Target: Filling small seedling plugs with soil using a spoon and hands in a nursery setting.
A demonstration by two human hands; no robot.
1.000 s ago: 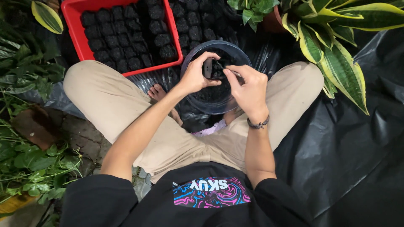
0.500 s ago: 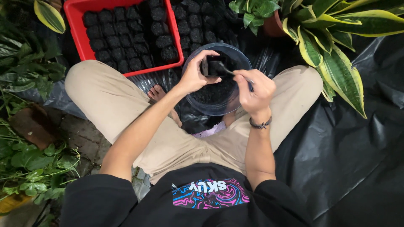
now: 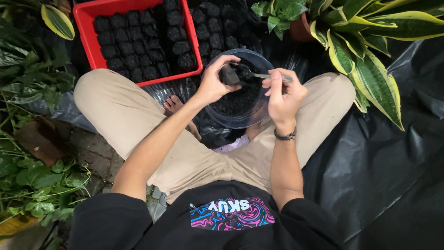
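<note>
Your left hand (image 3: 213,85) is gripping a small black pot (image 3: 228,74) over the clear bowl (image 3: 259,115), catching spilled soil, while your right hand (image 3: 283,95) fingers are pinching a spoon (image 3: 259,75), tipping into it.

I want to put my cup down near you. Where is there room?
Free: the black sheet right of the right knee, below the striped plant. Crowded: ahead, where the bowl, the red tray and the soil pots sit close; weeds fill the left.
</note>
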